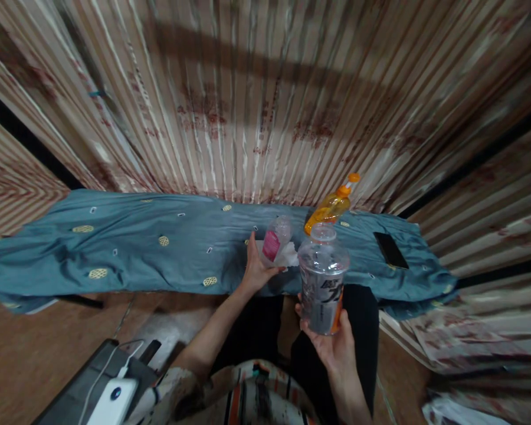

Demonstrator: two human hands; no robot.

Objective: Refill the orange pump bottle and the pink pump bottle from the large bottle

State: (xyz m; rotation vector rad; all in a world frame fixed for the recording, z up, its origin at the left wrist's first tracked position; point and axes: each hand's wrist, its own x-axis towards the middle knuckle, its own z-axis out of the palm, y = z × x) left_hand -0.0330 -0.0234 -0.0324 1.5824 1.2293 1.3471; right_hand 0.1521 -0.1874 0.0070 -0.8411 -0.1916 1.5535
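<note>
My right hand (330, 345) is closed around the lower part of a clear plastic bottle (323, 289) with a grey and orange label. The bottle stands nearly upright above my lap, its neck open and capless. At the bench edge, my left hand (259, 268) has its thumb and fingers curved round a white tissue pack (287, 255), with crumpled tissue sticking out on the right. Just behind or against it is a smaller clear bottle (281, 227) with a pink label (271, 245); whether my fingers touch this bottle is hidden.
A yellow pump bottle (330, 209) with an orange top leans on the teal cloth-covered bench (128, 242). A black phone (390, 250) lies to the right. Striped curtains hang behind. At lower left, a white power bank (112, 401) with a cable rests on a dark surface.
</note>
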